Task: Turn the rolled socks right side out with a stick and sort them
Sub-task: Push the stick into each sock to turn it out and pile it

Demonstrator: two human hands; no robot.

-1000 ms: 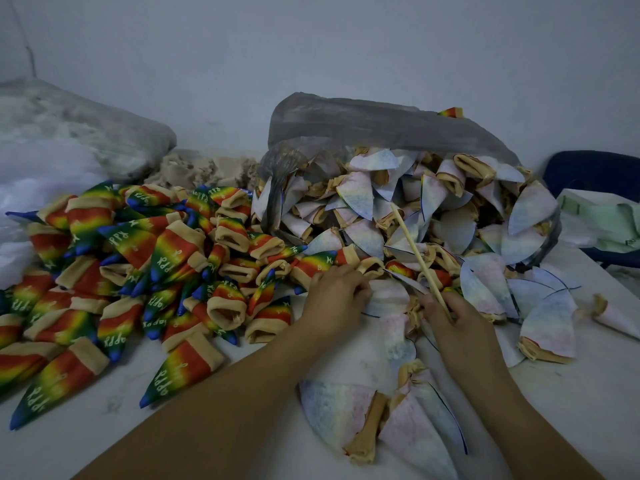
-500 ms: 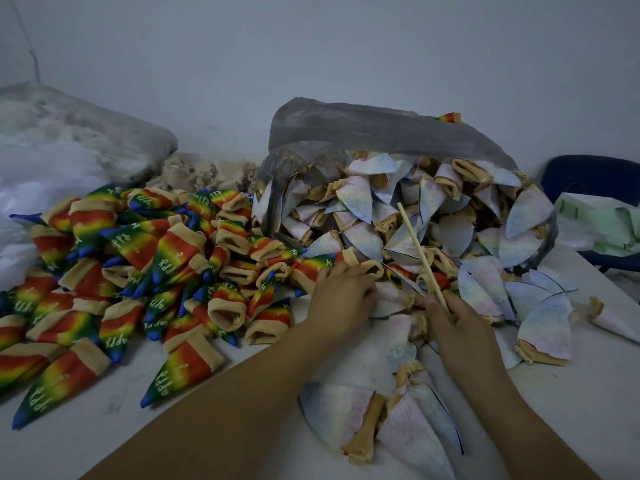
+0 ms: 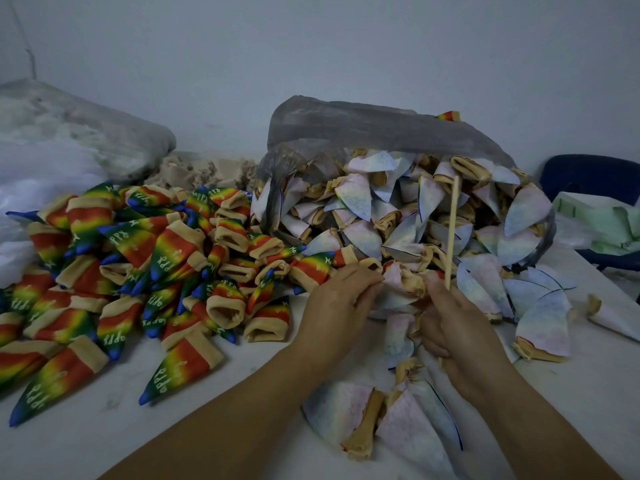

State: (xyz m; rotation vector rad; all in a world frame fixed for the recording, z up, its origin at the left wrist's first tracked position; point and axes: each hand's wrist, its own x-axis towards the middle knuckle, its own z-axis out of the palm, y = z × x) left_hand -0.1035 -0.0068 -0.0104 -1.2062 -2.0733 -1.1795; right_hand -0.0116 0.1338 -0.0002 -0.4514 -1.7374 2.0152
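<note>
At centre frame the left hand [image 3: 341,301] pinches a pale rolled sock [image 3: 403,282] at its beige cuff, its grip closed on the fabric. Just to the right, the right hand [image 3: 462,329] has its grip curled round the lower end of a wooden stick [image 3: 452,233], which stands almost upright. The sock sits between both hands, at the front of a heap of pale inside-out socks [image 3: 360,199] spilling from a grey plastic bag [image 3: 363,128]. Rainbow socks [image 3: 138,265] are piled at left on the white surface [image 3: 104,441].
</note>
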